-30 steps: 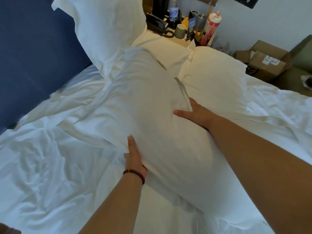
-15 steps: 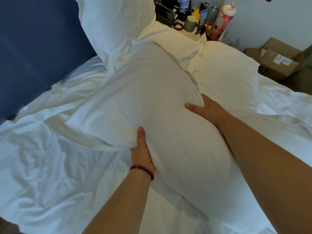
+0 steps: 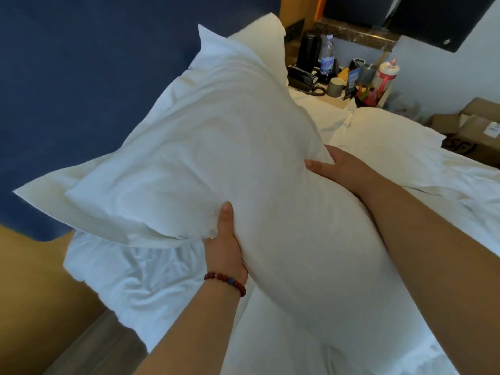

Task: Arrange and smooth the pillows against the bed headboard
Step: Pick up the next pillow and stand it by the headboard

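A large white pillow [image 3: 216,158] is held up off the bed, tilted toward the dark blue headboard [image 3: 94,77]. My left hand [image 3: 224,239], with a bead bracelet at the wrist, grips the pillow's lower left edge, thumb on top. My right hand [image 3: 341,166] grips its right edge, thumb pressed into the cloth. A second white pillow [image 3: 259,31] leans against the headboard behind it, mostly hidden. A third white pillow [image 3: 389,142] lies flat on the bed at the right.
Rumpled white sheets [image 3: 130,280] cover the bed. A bedside table [image 3: 341,77] at the back holds a black phone, a water bottle, a mug and other small items. Cardboard boxes [image 3: 470,131] stand at the far right. Bare floor [image 3: 89,350] shows lower left.
Both hands have lifted the large pillow off the bed and swung it up toward the headboard. The view has shifted, so the bed's left edge and the floor now show.
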